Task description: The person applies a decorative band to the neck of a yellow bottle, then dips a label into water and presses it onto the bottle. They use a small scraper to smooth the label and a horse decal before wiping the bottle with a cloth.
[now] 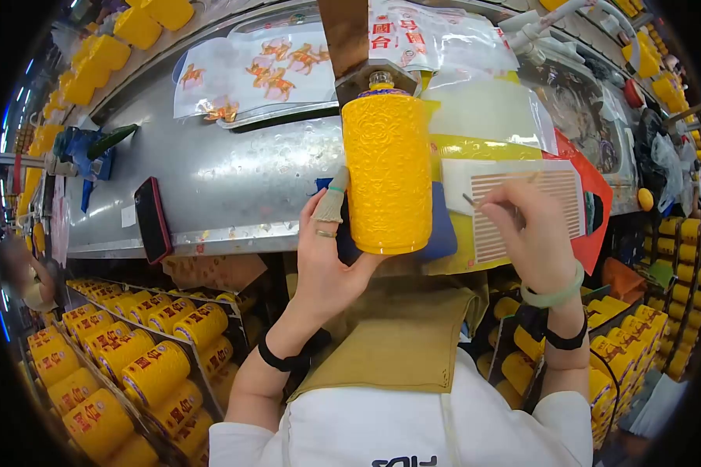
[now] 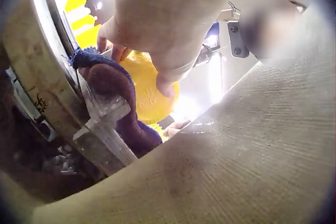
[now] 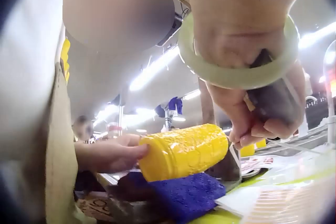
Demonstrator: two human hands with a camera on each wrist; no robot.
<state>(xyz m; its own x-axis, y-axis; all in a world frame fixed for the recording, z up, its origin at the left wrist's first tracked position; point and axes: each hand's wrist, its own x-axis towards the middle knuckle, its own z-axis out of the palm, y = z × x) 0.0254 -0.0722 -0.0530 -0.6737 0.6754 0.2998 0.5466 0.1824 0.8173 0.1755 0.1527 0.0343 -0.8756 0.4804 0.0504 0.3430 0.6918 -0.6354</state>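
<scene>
A yellow embossed bottle point(image 1: 387, 175) with a clear stopper lies over a blue cloth point(image 1: 444, 226), its base toward the person. My left hand point(image 1: 327, 261), a pale cover on one finger, grips it at the base and left side; the left wrist view shows the thumb on the bottle's base point(image 2: 152, 90). To the right, my right hand point(image 1: 530, 233) is bent over a white sheet with pale strips point(image 1: 561, 198). Its fingers curl round a thin metal tool point(image 1: 469, 200), while a dark object point(image 3: 273, 98) shows in the palm in the right wrist view.
A phone point(image 1: 153, 219) lies on the metal table point(image 1: 218, 171) at left. Behind are a sheet with orange-gold figures point(image 1: 276, 66) and plastic-wrapped printed sheets point(image 1: 444, 39). A brown post rises behind the bottle. Crates of yellow bottles point(image 1: 156, 366) flank the person.
</scene>
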